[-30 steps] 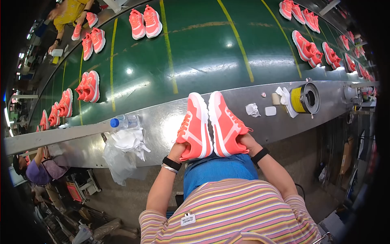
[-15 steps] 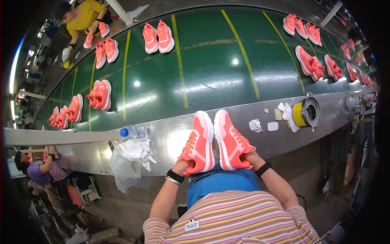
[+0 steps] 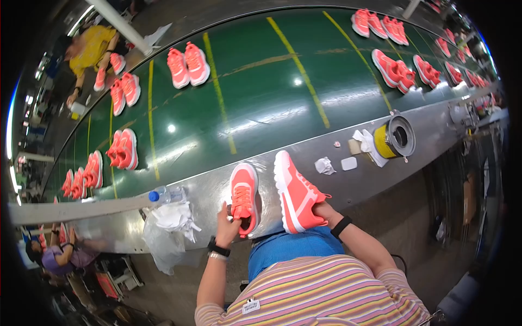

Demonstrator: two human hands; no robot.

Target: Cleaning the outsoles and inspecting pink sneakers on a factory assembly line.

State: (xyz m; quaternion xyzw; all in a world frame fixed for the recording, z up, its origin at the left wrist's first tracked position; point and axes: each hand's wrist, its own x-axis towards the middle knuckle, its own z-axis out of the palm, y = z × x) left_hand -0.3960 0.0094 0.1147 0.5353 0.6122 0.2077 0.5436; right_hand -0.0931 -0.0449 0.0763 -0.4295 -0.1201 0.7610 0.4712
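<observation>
My left hand is closed on the heel of one coral sneaker, its fingers at the collar and back tab. That sneaker sits sole down at the metal ledge, its laces and opening facing up. Closed at the collar of the other sneaker, my right hand holds it tilted on its side, with the white sole edge toward the left shoe. Most of the right fingers are hidden by the shoe. A gap lies between the two toes, which point away from me.
Beyond the ledge runs a green conveyor belt bearing several pairs of coral sneakers. White cloths and a blue-capped bottle stand left; a yellow-banded metal can and paper scraps right. Two people work at the left.
The left sneaker has turned from its side to upright and moved lower left onto the ledge, away from the right one. The right sneaker stays raised and tilted. The whole view has swung slightly.
</observation>
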